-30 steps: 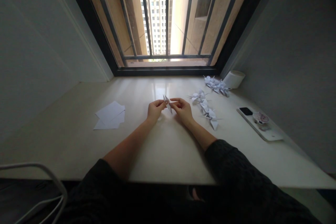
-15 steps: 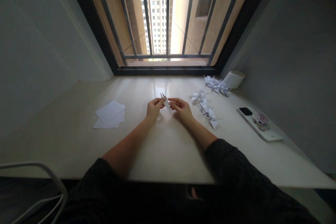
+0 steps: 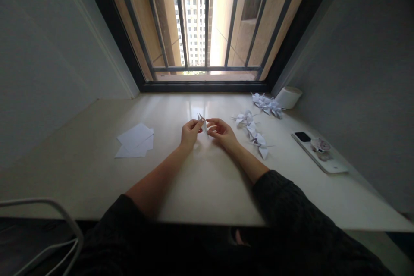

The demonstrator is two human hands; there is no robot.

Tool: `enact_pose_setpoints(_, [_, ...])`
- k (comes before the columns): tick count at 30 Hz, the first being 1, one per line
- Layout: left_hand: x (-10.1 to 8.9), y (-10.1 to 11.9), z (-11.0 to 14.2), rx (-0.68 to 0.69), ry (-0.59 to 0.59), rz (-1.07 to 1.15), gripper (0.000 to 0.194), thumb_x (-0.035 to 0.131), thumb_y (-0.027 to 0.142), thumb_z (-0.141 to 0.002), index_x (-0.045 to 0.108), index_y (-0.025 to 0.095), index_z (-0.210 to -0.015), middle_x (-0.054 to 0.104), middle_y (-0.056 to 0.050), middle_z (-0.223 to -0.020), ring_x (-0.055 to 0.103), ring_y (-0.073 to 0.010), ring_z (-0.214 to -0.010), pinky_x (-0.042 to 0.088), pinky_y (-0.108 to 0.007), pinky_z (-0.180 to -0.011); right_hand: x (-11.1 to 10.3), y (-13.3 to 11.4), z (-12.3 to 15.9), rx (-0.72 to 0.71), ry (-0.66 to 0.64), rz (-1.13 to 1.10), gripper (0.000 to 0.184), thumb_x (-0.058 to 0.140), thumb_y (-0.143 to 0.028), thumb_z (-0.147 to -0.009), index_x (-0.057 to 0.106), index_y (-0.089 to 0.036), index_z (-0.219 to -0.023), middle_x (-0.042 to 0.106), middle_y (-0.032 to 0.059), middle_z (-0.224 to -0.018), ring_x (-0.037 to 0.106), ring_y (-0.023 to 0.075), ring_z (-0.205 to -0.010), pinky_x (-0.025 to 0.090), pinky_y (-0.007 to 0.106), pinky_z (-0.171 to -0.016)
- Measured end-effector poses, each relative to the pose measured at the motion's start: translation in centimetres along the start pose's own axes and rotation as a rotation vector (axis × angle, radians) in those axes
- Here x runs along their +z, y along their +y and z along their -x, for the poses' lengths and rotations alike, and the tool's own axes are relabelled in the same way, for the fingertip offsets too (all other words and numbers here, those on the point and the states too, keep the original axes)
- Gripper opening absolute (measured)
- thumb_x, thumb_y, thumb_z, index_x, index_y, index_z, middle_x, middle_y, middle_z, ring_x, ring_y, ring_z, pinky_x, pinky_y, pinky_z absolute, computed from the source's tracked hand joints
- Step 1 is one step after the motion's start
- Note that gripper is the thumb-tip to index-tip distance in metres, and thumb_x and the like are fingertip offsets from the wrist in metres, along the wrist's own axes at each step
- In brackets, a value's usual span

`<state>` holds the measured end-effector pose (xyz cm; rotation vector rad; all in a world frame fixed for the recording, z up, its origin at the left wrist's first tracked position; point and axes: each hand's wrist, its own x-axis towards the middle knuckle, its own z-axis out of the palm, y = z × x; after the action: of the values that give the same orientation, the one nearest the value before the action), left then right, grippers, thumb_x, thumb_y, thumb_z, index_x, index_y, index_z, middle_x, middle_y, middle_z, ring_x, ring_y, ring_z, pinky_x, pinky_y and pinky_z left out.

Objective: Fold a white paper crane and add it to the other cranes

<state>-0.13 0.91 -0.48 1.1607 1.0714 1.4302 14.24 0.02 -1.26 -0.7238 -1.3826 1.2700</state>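
A small folded piece of white paper (image 3: 203,123) stands upright between my two hands, just above the pale table (image 3: 200,181). My left hand (image 3: 190,133) pinches it from the left with thumb and fingers closed. My right hand (image 3: 222,133) pinches its right side with the fingertips. Both forearms reach forward from dark sleeves. A row of finished white paper cranes (image 3: 254,133) lies just right of my right hand, and a second cluster of cranes (image 3: 267,105) lies farther back near the window.
A few loose white sheets (image 3: 135,141) lie at the left. A white phone with a round sticker (image 3: 318,152) lies at the right, near the grey wall. A white roll (image 3: 288,96) stands in the back right corner. A barred window fills the back. A white chair rail (image 3: 45,224) shows at lower left.
The folded paper has turned from a slanting lie to nearly upright and shifted slightly left and away. Both hands moved a little forward with it.
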Motion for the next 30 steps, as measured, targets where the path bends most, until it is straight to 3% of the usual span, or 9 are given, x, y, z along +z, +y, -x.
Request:
enact_pose_setpoints(6, [0.12, 0.41, 0.06, 0.090, 0.003, -0.072, 0.031, 0.068, 0.046, -0.068, 0.060, 0.017, -0.062, 0.054, 0.002, -0.058, 0.048, -0.0090, -0.057, 0.041, -0.022, -0.058, 0.39, -0.62, 0.15, 0.028, -0.002, 0.000, 0.039, 0.072, -0.036, -0.065, 0.063, -0.024, -0.101, 0.062, 0.0006, -0.088, 0.058, 0.0119, -0.071, 0.048, 0.026, -0.066])
enact_pose_setpoints(17, [0.44, 0.79, 0.66, 0.041, -0.055, -0.071, 0.031, 0.069, 0.046, -0.067, 0.062, 0.016, -0.060, 0.056, 0.002, -0.054, 0.051, -0.0097, -0.052, 0.042, -0.024, -0.054, 0.22, 0.27, 0.05, -0.026, 0.061, 0.109, 0.027, 0.068, -0.025, -0.062, 0.057, -0.023, -0.087, 0.059, -0.0033, -0.084, 0.054, 0.0079, -0.061, 0.041, 0.022, -0.056])
enact_pose_setpoints(23, [0.53, 0.82, 0.77, 0.024, -0.091, -0.056, 0.034, 0.071, 0.048, -0.064, 0.063, 0.016, -0.061, 0.058, 0.001, -0.056, 0.053, -0.0098, -0.055, 0.046, -0.024, -0.059, 0.24, 0.31, 0.00, -0.024, 0.147, 0.143, 0.028, 0.073, -0.034, -0.062, 0.055, -0.022, -0.080, 0.060, -0.0011, -0.081, 0.057, 0.0112, -0.063, 0.043, 0.024, -0.056])
enact_pose_setpoints(30, [0.38, 1.05, 0.69, -0.001, -0.125, -0.059, 0.037, 0.067, 0.052, -0.067, 0.064, 0.016, -0.058, 0.055, 0.000, -0.053, 0.053, -0.0108, -0.052, 0.047, -0.025, -0.057, -0.05, -0.23, 0.34, -0.185, 0.126, 0.311, 0.016, 0.068, -0.025, -0.067, 0.067, -0.022, -0.082, 0.060, 0.0013, -0.092, 0.057, 0.0104, -0.067, 0.047, 0.026, -0.061])
